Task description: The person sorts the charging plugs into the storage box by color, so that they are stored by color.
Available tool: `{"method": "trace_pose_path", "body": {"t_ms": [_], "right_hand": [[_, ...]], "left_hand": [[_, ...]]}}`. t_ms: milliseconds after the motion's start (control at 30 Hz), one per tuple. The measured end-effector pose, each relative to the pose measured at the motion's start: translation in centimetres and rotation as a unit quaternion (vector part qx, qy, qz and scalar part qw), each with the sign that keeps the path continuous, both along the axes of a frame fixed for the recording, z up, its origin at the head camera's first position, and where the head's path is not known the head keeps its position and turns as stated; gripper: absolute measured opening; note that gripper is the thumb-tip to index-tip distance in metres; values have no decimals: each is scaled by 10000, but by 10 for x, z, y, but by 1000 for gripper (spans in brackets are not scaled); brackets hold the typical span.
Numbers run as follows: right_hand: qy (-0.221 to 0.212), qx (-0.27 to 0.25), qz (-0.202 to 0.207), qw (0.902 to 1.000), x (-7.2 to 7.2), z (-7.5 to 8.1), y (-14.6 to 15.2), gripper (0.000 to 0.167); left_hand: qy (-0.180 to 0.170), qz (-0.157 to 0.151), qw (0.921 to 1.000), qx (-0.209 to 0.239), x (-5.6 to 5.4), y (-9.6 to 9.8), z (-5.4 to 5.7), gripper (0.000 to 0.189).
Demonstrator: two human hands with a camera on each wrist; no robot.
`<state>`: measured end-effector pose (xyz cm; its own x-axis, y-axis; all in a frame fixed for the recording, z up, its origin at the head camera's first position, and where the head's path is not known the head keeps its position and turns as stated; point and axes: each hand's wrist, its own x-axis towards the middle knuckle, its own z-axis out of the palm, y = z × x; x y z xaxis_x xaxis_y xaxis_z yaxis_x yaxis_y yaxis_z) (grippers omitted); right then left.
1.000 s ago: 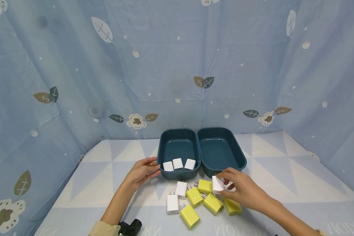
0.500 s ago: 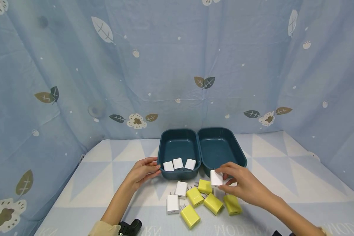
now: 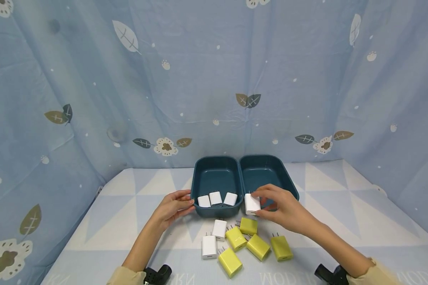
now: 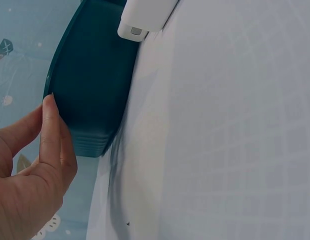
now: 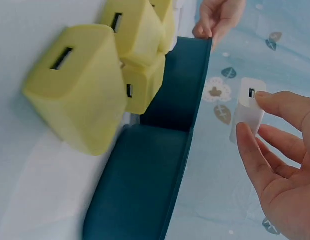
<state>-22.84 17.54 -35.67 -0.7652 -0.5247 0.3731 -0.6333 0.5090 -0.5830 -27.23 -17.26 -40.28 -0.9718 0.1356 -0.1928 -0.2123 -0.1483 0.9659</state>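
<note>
My right hand (image 3: pixel 283 208) pinches a white USB charger (image 3: pixel 252 204) between thumb and fingertips, held over the front edge of the right dark teal bin (image 3: pixel 265 174). In the right wrist view that charger (image 5: pixel 248 107) is raised above the bin rims, its USB port showing. My left hand (image 3: pixel 172 208) grips the left teal bin (image 3: pixel 216 212) at its left front edge; the left wrist view shows its fingertips (image 4: pixel 50 102) at the rim. Inside the left bin, 3 white chargers (image 3: pixel 215 198) lie along the front wall.
In front of the bins lie several yellow chargers (image 3: pixel 258 247) and two white chargers (image 3: pixel 209 247), prongs mostly pointing away. Both bins stand side by side near the blue patterned curtain (image 3: pixel 214 79) at the back of the cloth-covered table (image 3: pixel 121 221).
My right hand has lifted the white charger from among the yellow ones and moved it up and left, over the bins' front edge. My left hand stays at the left bin.
</note>
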Motion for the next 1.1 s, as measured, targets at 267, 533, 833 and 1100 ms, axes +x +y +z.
{"method": "trace_pose_path", "body": {"t_ms": [267, 533, 833, 1100], "right_hand": [[171, -11, 89, 9998, -27, 2, -22, 42], [-14, -156, 175, 9997, -54, 1, -45, 39], [95, 102, 184, 9997, -78, 0, -74, 36], [-70, 413, -113, 9991, -99, -2, -102, 34]], "left_hand": [[45, -5, 10000, -29, 1, -1, 0, 51], [76, 31, 10000, -8, 2, -1, -2, 50], [61, 49, 10000, -4, 1, 0, -4, 50], [59, 64, 9999, -58, 2, 0, -3, 50]]}}
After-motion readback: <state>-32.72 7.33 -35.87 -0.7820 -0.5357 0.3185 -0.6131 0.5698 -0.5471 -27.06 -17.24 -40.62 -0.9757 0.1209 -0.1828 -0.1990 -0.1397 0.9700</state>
